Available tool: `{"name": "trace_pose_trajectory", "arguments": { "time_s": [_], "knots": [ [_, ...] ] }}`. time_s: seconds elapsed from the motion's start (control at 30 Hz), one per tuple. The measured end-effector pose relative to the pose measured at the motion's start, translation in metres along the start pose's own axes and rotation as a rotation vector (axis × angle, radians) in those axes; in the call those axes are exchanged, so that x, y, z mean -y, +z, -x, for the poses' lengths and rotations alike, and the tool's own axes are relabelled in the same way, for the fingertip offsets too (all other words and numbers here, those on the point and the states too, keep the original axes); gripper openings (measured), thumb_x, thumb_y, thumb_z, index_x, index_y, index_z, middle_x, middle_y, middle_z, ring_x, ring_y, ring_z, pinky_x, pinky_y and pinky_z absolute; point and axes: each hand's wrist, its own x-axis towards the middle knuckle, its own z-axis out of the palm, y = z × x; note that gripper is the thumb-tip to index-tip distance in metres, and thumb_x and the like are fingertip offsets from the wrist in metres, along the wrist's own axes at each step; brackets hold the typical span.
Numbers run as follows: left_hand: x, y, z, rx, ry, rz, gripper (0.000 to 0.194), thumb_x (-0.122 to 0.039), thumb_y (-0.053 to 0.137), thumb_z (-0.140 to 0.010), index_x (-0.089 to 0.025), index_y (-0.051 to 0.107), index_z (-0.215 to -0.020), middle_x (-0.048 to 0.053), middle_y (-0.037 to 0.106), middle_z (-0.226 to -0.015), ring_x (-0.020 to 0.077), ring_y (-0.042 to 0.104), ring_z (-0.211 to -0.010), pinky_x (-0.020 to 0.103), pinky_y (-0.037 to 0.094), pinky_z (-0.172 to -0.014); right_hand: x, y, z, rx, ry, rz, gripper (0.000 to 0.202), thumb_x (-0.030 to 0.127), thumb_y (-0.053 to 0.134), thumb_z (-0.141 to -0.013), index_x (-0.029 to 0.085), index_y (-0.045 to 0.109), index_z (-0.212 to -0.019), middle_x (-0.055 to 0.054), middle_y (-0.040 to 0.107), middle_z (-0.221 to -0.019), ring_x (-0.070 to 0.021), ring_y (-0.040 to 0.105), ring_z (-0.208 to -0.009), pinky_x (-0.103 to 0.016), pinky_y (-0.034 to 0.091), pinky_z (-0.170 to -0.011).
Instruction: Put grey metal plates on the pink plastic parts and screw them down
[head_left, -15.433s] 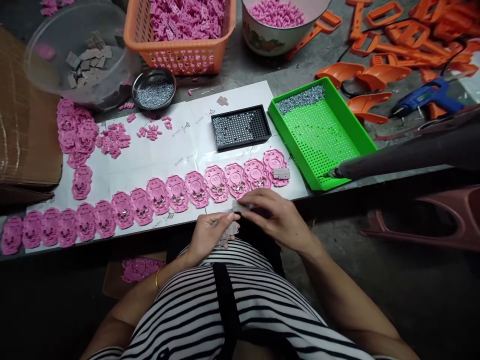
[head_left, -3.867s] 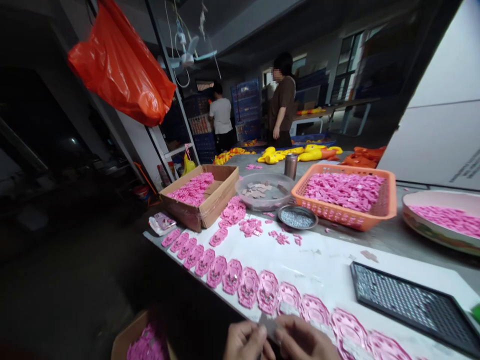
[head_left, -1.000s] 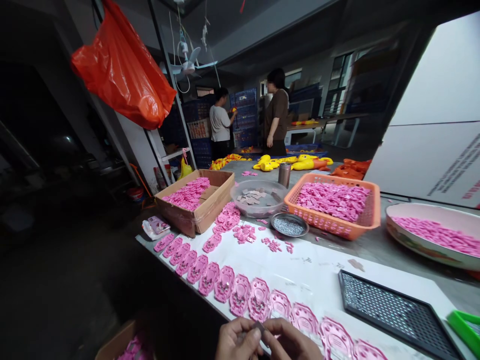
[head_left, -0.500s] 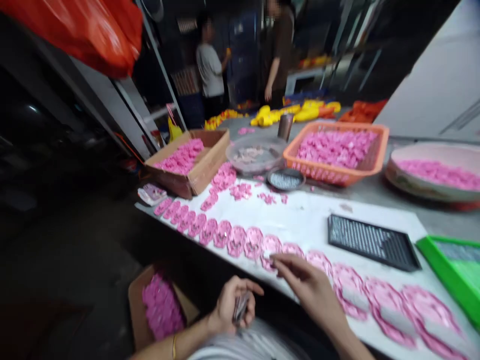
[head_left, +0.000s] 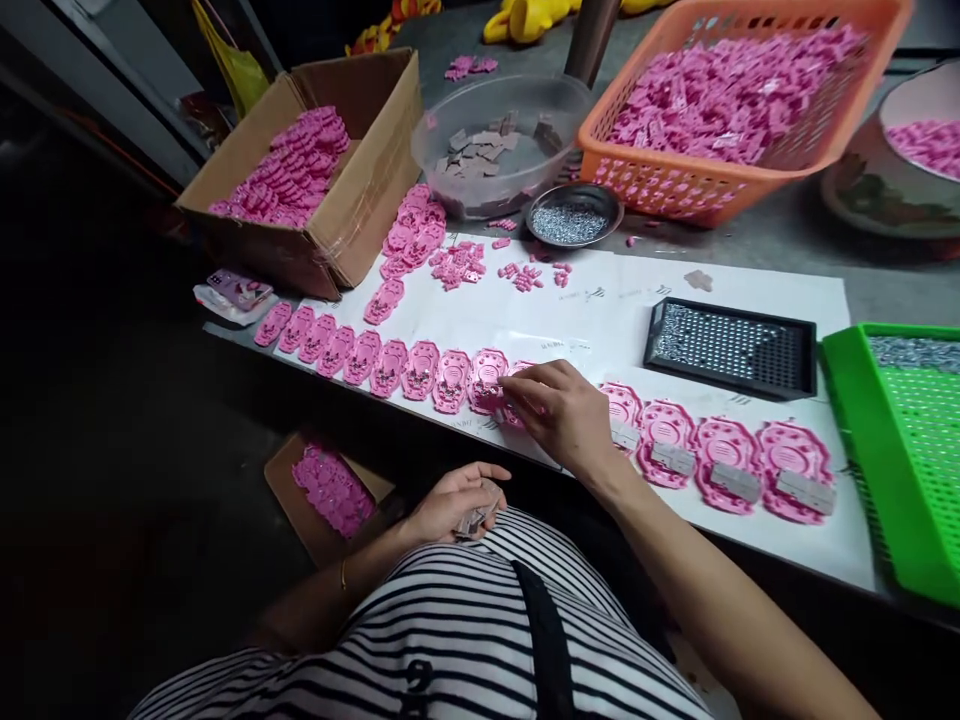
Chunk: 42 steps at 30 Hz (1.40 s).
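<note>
My left hand (head_left: 450,503) is closed around several thin grey flat pieces (head_left: 478,512), held low in front of the striped shirt. Over the table edge, my right hand (head_left: 566,412) pinches thumb and fingers together above a pink plastic casing (head_left: 489,372) and its neighbour to the right. Whatever lies between those fingertips is hidden. Pink casings run in a row along the front of the white sheet (head_left: 592,310). To the right of my right hand, several casings carry a grey rectangular piece (head_left: 735,482) across their lower part; those to the left show small metal bits.
Behind the row stand a cardboard box (head_left: 375,180), a clear bowl (head_left: 450,195) of grey pieces, a small metal dish (head_left: 574,240) and an orange basket (head_left: 675,190). At right lie a black tray (head_left: 731,385) and a green tray (head_left: 862,450). Another box (head_left: 289,500) is below the table.
My view has tilted down, so the people in the background are out of sight. My right hand stays at the row, now lower over the casings; my left still holds the grey pieces.
</note>
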Motion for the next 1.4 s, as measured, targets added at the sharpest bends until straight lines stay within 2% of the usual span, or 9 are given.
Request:
{"name": "trace_pose_trajectory", "arguments": {
  "time_s": [0.2,0.53,0.73,0.87,0.97,1.07,1.17,1.27,1.4],
  "knots": [
    [0.001,-0.005,-0.001,-0.021,0.023,0.056,0.057,-0.037,0.083,-0.061,-0.013,0.055,-0.105,0.0,0.062,-0.078,0.0015,0.045,-0.047,0.014,0.022,-0.039,0.003,0.017,0.0,0.057,-0.064,0.145,0.02,0.019,0.054,-0.094,0.02,0.072,-0.103,-0.007,0.068,-0.093,-0.0215,0.052,-0.084,-0.03,0.042,-0.063],
    [-0.009,-0.013,0.005,-0.095,0.095,0.121,0.036,-0.032,0.073,-0.071,-0.012,0.061,-0.098,0.002,0.062,-0.075,0.0029,0.046,-0.048,0.014,0.022,-0.038,0.009,0.016,-0.003,0.297,-0.077,0.267,0.018,0.013,0.058,-0.089,0.016,0.073,-0.098,-0.009,0.066,-0.091,-0.0239,0.05,-0.086,-0.031,0.041,-0.064],
    [-0.023,-0.012,0.014,-0.065,0.147,0.154,0.034,-0.029,0.066,-0.074,-0.012,0.062,-0.103,0.004,0.064,-0.078,0.0051,0.05,-0.048,0.013,0.023,-0.036,0.008,0.016,-0.002,0.313,-0.038,0.269,0.015,0.017,0.061,-0.089,0.018,0.071,-0.1,-0.008,0.067,-0.093,-0.0256,0.05,-0.089,-0.034,0.039,-0.066],
    [-0.029,-0.011,0.017,-0.071,0.215,0.122,0.04,-0.03,0.07,-0.076,-0.014,0.06,-0.111,0.005,0.066,-0.086,0.004,0.052,-0.052,0.012,0.024,-0.037,0.004,0.008,0.002,0.186,-0.002,0.144,0.021,0.022,0.056,-0.092,0.017,0.068,-0.109,-0.007,0.067,-0.094,-0.0246,0.05,-0.087,-0.032,0.039,-0.061],
    [-0.032,-0.011,0.017,-0.085,0.221,0.117,0.044,-0.03,0.072,-0.075,-0.015,0.058,-0.114,0.006,0.066,-0.091,0.0031,0.051,-0.052,0.011,0.024,-0.037,-0.001,0.002,0.004,0.069,0.045,0.085,0.019,0.024,0.054,-0.094,0.017,0.069,-0.102,-0.007,0.068,-0.092,-0.0241,0.051,-0.084,-0.03,0.038,-0.056],
    [-0.033,-0.012,0.015,-0.093,0.245,0.085,0.048,-0.032,0.073,-0.076,-0.016,0.056,-0.117,0.007,0.067,-0.097,0.0031,0.052,-0.053,0.01,0.024,-0.037,-0.002,-0.005,0.004,0.023,0.094,0.039,0.018,0.025,0.055,-0.093,0.017,0.07,-0.097,-0.006,0.068,-0.087,-0.0243,0.053,-0.082,-0.031,0.04,-0.058],
    [-0.034,-0.012,0.014,-0.141,0.328,0.016,0.046,-0.033,0.073,-0.077,-0.017,0.055,-0.117,0.007,0.067,-0.1,0.0031,0.052,-0.055,0.011,0.027,-0.038,0.008,-0.011,0.005,0.091,0.216,-0.175,0.018,0.029,0.057,-0.092,0.018,0.071,-0.097,-0.006,0.07,-0.088,-0.0225,0.058,-0.08,-0.033,0.046,-0.064],
    [-0.034,-0.012,0.013,-0.221,0.424,-0.083,0.043,-0.034,0.073,-0.077,-0.015,0.057,-0.113,0.007,0.068,-0.099,0.0034,0.052,-0.056,0.011,0.032,-0.041,0.025,-0.015,0.008,0.289,0.383,-0.554,0.024,0.035,0.059,-0.091,0.018,0.07,-0.104,-0.005,0.071,-0.093,-0.0182,0.063,-0.076,-0.027,0.05,-0.061],
    [-0.035,-0.01,0.012,-0.294,0.49,-0.125,0.04,-0.036,0.075,-0.074,-0.014,0.061,-0.104,0.004,0.068,-0.088,0.0034,0.051,-0.054,0.011,0.033,-0.04,0.043,-0.013,0.012,0.471,0.397,-0.744,0.034,0.038,0.061,-0.088,0.015,0.066,-0.113,-0.008,0.069,-0.1,-0.0171,0.064,-0.077,-0.026,0.052,-0.062]
  ]
}}
